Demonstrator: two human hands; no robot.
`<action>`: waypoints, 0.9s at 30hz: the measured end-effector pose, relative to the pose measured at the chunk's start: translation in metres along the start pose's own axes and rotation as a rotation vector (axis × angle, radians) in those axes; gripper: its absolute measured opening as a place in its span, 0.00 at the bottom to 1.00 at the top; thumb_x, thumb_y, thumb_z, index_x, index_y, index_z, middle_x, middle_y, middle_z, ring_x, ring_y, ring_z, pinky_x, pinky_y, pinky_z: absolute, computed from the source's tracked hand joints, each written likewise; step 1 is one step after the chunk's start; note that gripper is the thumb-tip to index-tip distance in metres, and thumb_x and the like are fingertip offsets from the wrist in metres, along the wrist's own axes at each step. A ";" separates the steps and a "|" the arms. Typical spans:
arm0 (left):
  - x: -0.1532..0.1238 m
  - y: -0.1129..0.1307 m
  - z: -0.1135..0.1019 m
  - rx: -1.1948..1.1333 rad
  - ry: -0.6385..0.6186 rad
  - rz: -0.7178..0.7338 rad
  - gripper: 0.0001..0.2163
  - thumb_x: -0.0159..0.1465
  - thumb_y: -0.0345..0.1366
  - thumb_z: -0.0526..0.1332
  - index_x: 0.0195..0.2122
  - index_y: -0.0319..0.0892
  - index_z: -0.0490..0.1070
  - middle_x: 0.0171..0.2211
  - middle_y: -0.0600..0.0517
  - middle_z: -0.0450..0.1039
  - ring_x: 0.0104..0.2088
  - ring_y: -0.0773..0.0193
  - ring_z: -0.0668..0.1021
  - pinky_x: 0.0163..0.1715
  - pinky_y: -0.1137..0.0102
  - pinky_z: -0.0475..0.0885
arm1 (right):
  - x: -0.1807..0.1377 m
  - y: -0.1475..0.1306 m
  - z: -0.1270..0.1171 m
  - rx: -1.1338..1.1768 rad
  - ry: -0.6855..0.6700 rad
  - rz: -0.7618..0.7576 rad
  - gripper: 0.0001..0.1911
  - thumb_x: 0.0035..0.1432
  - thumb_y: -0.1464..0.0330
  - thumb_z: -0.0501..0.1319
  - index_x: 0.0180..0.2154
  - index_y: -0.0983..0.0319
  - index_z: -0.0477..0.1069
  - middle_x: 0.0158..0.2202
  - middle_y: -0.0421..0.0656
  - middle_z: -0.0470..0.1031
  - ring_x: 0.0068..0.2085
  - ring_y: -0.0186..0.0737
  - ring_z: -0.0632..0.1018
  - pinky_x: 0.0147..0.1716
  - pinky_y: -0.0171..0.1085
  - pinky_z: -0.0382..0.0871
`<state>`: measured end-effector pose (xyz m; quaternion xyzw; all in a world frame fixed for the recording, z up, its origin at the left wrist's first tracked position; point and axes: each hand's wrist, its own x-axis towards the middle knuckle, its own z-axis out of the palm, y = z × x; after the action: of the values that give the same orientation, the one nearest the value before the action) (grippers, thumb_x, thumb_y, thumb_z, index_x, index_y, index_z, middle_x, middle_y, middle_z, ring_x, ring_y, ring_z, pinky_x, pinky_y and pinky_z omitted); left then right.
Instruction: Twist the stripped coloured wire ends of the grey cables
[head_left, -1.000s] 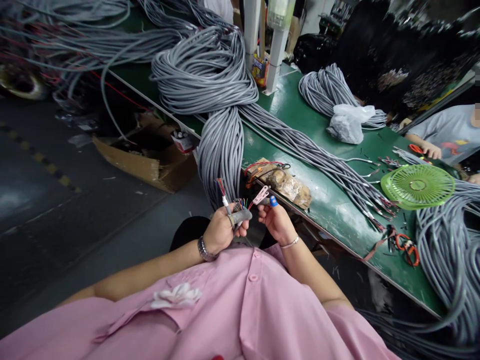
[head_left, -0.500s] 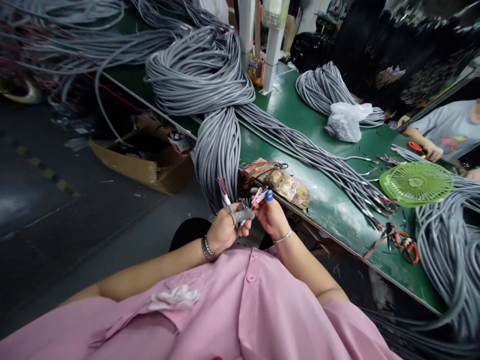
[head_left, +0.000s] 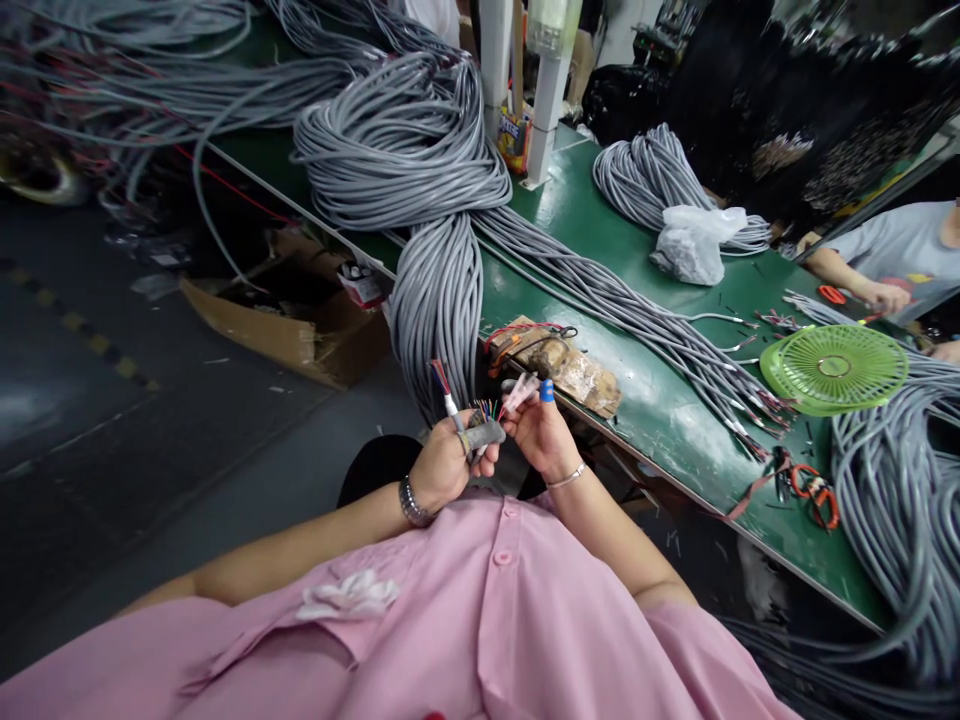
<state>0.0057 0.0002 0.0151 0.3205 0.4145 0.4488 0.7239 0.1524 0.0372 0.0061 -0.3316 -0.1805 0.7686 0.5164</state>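
Observation:
My left hand [head_left: 441, 468] is closed around a grey cable [head_left: 452, 406] whose white-wrapped end shows red and blue wires. Thin coloured wires [head_left: 486, 409] also fan up above its thumb, which wears a grey finger cover [head_left: 484, 436]. Close beside it, my right hand [head_left: 546, 442] pinches a pale pink, clip-like piece [head_left: 519, 397], slightly blurred, right by the wire ends. A blue cover [head_left: 547, 391] sits on one right-hand digit. Whether the right fingertips also grip a wire is hidden. Both hands are in front of the pink shirt, near the table edge.
On the green table [head_left: 637, 330] lie a coiled grey cable bundle [head_left: 405, 140], a taped wooden block [head_left: 559, 362], a green fan [head_left: 834, 368] and orange-handled scissors [head_left: 815, 497]. A cardboard box [head_left: 259, 330] stands at the left. A co-worker's hand [head_left: 887, 297] is at far right.
My right hand has shifted slightly right with the pale pink piece, opening a small gap from the left hand. The co-worker's hand has moved a little to the right.

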 end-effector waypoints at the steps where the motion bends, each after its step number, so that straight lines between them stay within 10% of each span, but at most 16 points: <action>1: -0.001 0.000 -0.001 0.006 0.002 0.006 0.10 0.56 0.39 0.66 0.28 0.38 0.69 0.17 0.55 0.71 0.14 0.70 0.71 0.13 0.76 0.59 | -0.001 -0.001 0.001 -0.011 0.000 0.008 0.25 0.54 0.46 0.59 0.34 0.61 0.74 0.31 0.42 0.75 0.28 0.32 0.71 0.27 0.31 0.67; 27: 0.004 -0.003 0.007 0.020 0.067 0.015 0.10 0.54 0.38 0.67 0.28 0.39 0.68 0.17 0.55 0.71 0.14 0.71 0.71 0.12 0.77 0.57 | -0.001 0.002 0.007 -0.021 0.109 -0.102 0.17 0.54 0.54 0.65 0.34 0.62 0.75 0.26 0.39 0.73 0.27 0.30 0.69 0.26 0.30 0.64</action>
<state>0.0144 0.0022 0.0147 0.3158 0.4405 0.4605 0.7031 0.1463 0.0364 0.0103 -0.3687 -0.1770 0.7204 0.5602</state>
